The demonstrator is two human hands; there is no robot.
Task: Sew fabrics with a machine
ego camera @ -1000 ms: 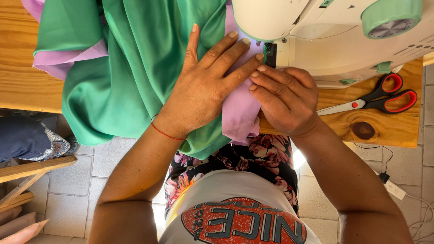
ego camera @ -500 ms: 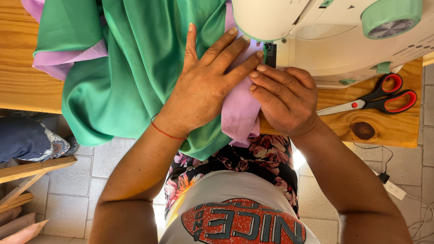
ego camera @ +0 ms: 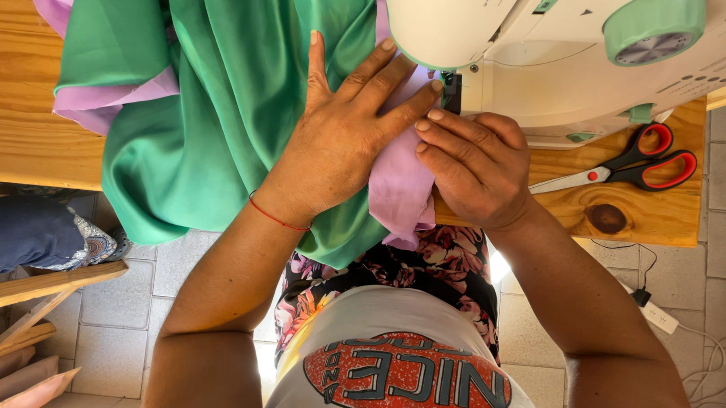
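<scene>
My left hand [ego camera: 345, 135] lies flat, fingers spread, on green fabric [ego camera: 222, 102] and lilac fabric [ego camera: 400, 181], pressing them onto the wooden table [ego camera: 27, 136] just in front of the white sewing machine [ego camera: 545, 49]. My right hand [ego camera: 473, 164] rests beside it with fingers bent, pressing the lilac fabric edge close to the needle area [ego camera: 451, 90]. The needle itself is hidden behind my fingertips and the machine head. The green cloth hangs over the table's front edge.
Red-handled scissors [ego camera: 630, 161] lie on the table right of my right hand. A mint handwheel [ego camera: 655, 29] sits on the machine. A white power strip and cables [ego camera: 657, 315] lie on the tiled floor. Wooden pieces [ego camera: 22, 297] and dark cloth [ego camera: 24, 232] sit lower left.
Both hands have crept slightly toward the machine with the fabric; otherwise nothing differs.
</scene>
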